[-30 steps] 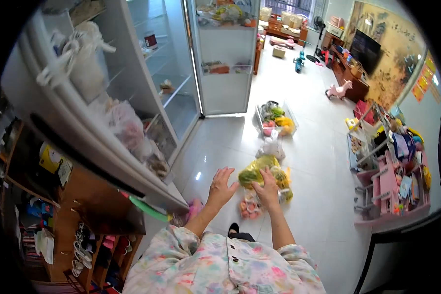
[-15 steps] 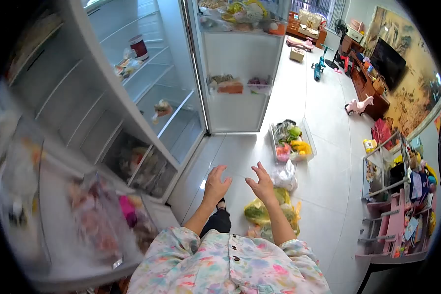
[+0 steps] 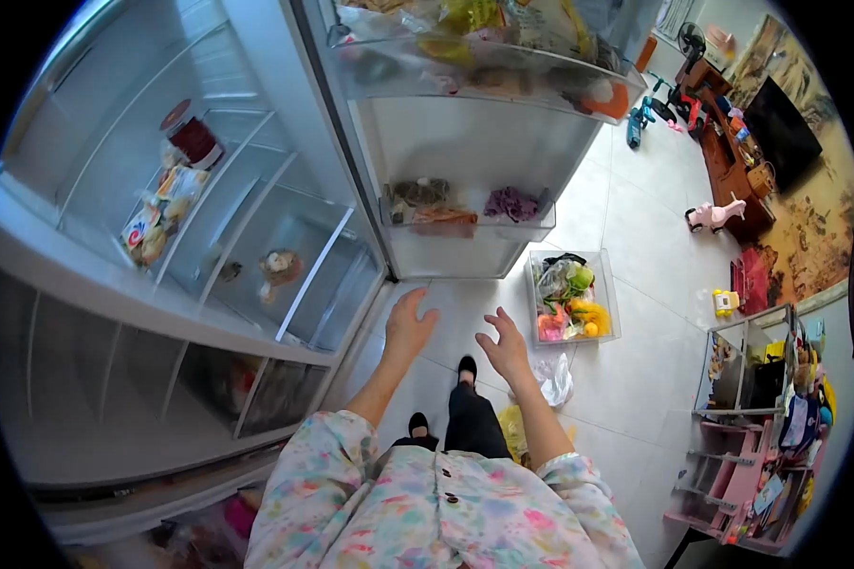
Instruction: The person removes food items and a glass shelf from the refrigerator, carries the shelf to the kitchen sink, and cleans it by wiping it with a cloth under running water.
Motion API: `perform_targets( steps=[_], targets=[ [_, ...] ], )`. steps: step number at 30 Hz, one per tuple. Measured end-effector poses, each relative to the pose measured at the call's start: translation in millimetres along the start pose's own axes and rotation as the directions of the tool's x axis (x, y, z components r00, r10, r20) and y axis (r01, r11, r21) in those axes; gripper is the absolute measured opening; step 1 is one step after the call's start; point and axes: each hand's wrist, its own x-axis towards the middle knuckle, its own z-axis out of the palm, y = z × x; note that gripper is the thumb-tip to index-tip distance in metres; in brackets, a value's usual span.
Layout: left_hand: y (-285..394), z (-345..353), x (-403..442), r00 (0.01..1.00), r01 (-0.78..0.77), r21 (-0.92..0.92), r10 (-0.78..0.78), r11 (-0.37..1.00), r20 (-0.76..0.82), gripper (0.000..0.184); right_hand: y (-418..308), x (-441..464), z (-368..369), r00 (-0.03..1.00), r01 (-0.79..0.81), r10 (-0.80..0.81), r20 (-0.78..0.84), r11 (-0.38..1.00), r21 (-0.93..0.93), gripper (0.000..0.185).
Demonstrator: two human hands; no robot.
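My left hand (image 3: 409, 325) and my right hand (image 3: 504, 345) are held out over the floor, fingers apart, with nothing in either. Ahead of them stands the open fridge door (image 3: 455, 142), its bins loaded with bagged food. To the left, the fridge compartment (image 3: 285, 237) holds a red-lidded jar (image 3: 192, 136), some food packets (image 3: 166, 213) and a small bag (image 3: 280, 268). Just beyond my right hand, a clear drawer (image 3: 609, 313) of vegetables and fruit rests on the floor. A white plastic bag (image 3: 554, 381) lies nearer, with a yellow bag (image 3: 512, 431) partly hidden by my right arm.
A pink shelf (image 3: 731, 465) crowded with toys and books stands at the right. Farther off are a pink ride-on toy (image 3: 715, 215), a teal scooter (image 3: 640, 121), a wooden TV cabinet (image 3: 731, 171) and a TV (image 3: 780, 128). Tiled floor lies between.
I have stepped closer to the fridge, so its shelves and door appear larger. The left-hand compartment's door has swung down out of view at lower left. Both hands stay raised and apart.
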Motion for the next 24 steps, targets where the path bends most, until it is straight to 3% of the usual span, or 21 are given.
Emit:
perform_targets(
  steps=[2,6,9,10,12,15,18,19,21,22,23,24],
  targets=[
    [0,7,36,0.999,0.052,0.011,-0.052,0.999,0.000,0.043,13,47,-2,1.000,-0.003,0.003,-0.006,0.999,0.043,0.040],
    [-7,31,105,0.994,0.092,0.015,-0.092,0.996,-0.054,0.040,38,156,-19,0.975,0.169,-0.155,-0.160,0.983,0.072,0.032],
    [7,45,155,0.999,0.048,0.073,-0.046,0.996,-0.024,0.037,47,228,-46,0.963,0.171,-0.193,-0.186,0.977,-0.128,0.029],
    [9,50,170,0.997,0.075,0.064,-0.075,0.995,-0.001,0.037,63,254,-45,0.932,0.224,-0.274,-0.237,0.950,-0.218,0.026],
    [3,65,193,0.990,0.133,0.043,-0.135,0.990,0.050,0.036,98,298,-40,0.957,0.217,-0.265,-0.117,0.923,-0.317,0.027],
    [-22,88,219,0.996,-0.086,0.308,0.085,0.947,0.017,0.035,119,328,-34,0.983,0.179,-0.184,0.028,0.894,-0.411,0.034],
    [-37,104,231,0.999,-0.044,0.405,0.043,0.913,0.012,0.031,124,330,-29,0.997,0.070,-0.061,0.035,0.918,-0.391,0.043],
    [-38,105,233,0.999,-0.043,0.443,0.030,0.895,0.036,0.029,126,333,-32,0.993,0.000,0.042,0.110,0.934,-0.357,0.050],
    [-39,103,237,0.996,-0.050,0.514,0.007,0.857,0.085,0.026,138,337,-27,1.000,-0.002,0.007,0.011,0.921,-0.389,0.049],
    [-44,104,238,0.997,-0.047,0.526,0.007,0.849,0.077,0.025,143,340,-26,0.999,-0.001,-0.016,-0.037,0.913,-0.408,0.048],
    [-50,104,239,0.998,-0.042,0.540,0.009,0.841,0.064,0.025,148,348,-25,0.879,0.299,-0.441,-0.180,0.805,-0.512,0.046],
    [-57,107,241,0.999,-0.037,0.556,0.011,0.831,0.050,0.024,162,358,-24,0.850,0.356,-0.509,-0.135,0.744,-0.566,0.047]
  ],
)
